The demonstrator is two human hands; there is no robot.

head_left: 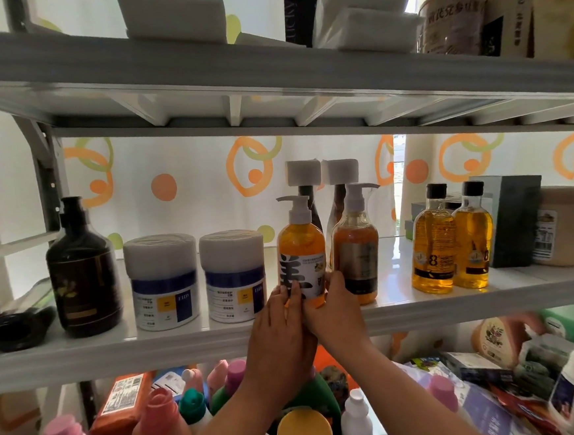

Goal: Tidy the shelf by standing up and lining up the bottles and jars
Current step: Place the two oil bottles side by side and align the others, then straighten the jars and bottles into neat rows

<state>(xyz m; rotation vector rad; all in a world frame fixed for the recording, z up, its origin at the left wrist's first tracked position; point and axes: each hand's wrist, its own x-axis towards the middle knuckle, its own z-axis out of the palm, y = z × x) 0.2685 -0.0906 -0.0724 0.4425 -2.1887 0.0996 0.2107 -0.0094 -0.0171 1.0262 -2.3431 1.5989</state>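
Orange pump bottle (301, 250) upright on middle shelf (185, 342), long axis vertical, spout pointing left, base clasped between left hand (280, 324) and right hand (334, 306), just left of amber pump bottle (356, 249); bottle base hidden by fingers, label text hard to read

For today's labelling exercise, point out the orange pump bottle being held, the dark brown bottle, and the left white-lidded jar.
orange pump bottle (301, 247): head view, on its orange body.
dark brown bottle (83, 271): head view, mid body.
left white-lidded jar (160, 254): head view, on its lid.
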